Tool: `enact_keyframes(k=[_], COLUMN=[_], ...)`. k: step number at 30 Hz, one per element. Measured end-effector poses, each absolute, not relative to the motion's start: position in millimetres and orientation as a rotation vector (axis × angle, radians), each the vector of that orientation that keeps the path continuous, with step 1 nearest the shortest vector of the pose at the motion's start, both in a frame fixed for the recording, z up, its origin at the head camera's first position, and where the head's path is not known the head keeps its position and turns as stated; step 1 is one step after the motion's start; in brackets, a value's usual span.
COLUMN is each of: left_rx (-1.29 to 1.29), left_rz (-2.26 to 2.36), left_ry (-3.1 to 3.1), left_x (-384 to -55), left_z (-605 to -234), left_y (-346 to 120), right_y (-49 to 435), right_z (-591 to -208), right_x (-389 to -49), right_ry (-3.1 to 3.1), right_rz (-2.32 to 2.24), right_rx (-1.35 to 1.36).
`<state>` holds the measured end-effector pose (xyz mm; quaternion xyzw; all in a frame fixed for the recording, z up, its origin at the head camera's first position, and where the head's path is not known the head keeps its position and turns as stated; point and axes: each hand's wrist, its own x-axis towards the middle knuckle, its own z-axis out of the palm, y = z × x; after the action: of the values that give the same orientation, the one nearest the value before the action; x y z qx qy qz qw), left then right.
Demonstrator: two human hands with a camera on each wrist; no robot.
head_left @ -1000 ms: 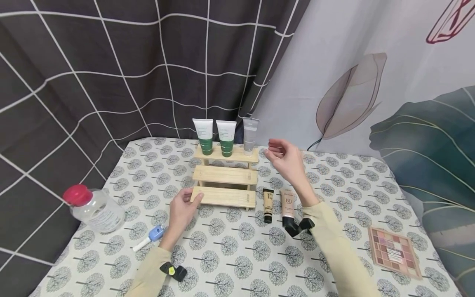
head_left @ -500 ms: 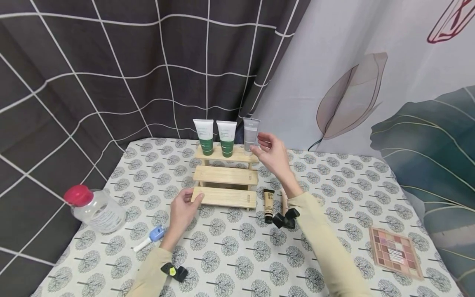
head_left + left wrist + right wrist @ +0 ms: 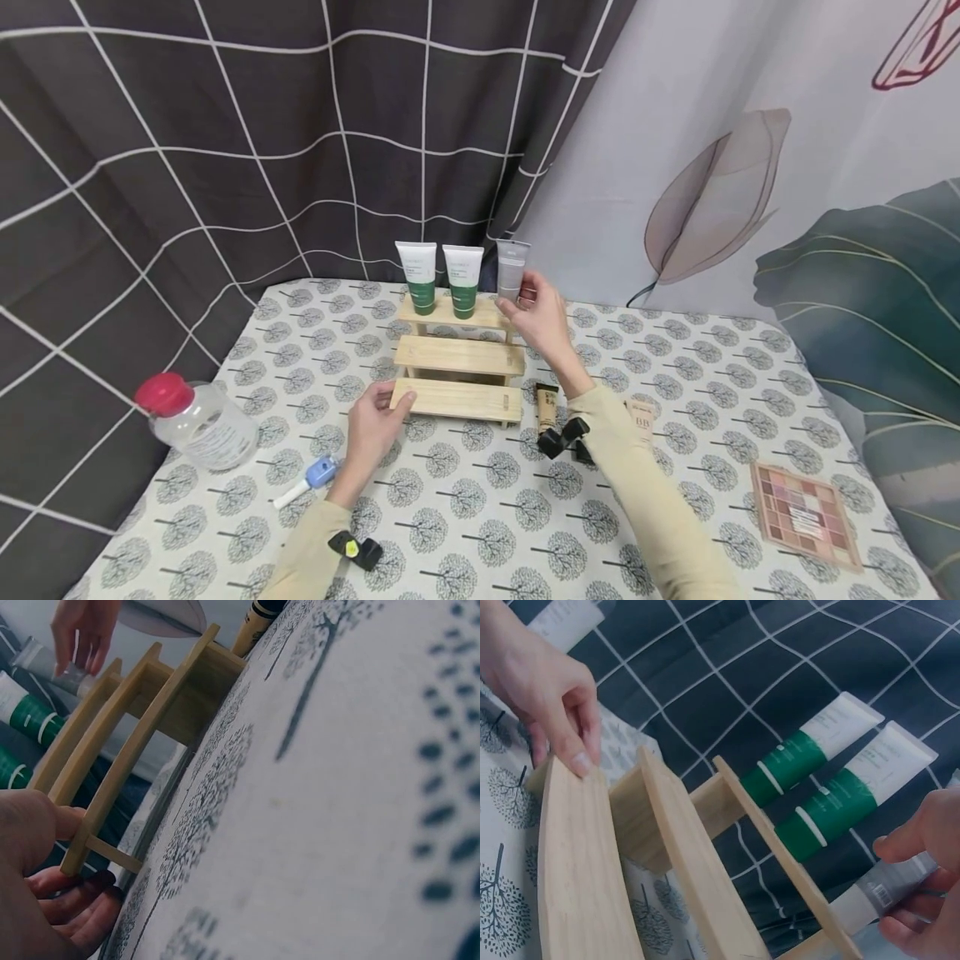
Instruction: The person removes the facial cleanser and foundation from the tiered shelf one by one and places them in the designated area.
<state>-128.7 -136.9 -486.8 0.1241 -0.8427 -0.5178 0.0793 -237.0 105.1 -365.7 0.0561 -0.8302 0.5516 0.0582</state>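
Since earlier, the right hand [image 3: 542, 322] had moved left and gripped the gray tube [image 3: 511, 271], long axis vertical, flat end up, atop the wooden rack [image 3: 459, 356] at its right end. The left hand [image 3: 372, 423] pinched the rack's lower left end.

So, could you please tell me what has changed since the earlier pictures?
The right hand moved left and now grips the gray tube. The BB tube seems shifted right, partly hidden by the sleeve. The left hand stayed gripping the bottom of the wooden stand; both green-and-white tubes stayed put.
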Motion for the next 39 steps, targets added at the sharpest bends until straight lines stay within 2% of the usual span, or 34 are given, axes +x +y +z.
enact_keyframes(k=[18, 39], left_rx=[0.368, 0.366], left_rz=[-1.524, -1.510], left_ry=[-2.522, -2.525], left_x=[-127, -128], left_z=[-487, -488], left_y=[-135, -135], right_y=[110, 146], right_z=[-392, -389], right_x=[-240, -236], right_ry=[-2.348, -2.306], right_rz=[1.715, 1.698], right_rx=[0.214, 0.133])
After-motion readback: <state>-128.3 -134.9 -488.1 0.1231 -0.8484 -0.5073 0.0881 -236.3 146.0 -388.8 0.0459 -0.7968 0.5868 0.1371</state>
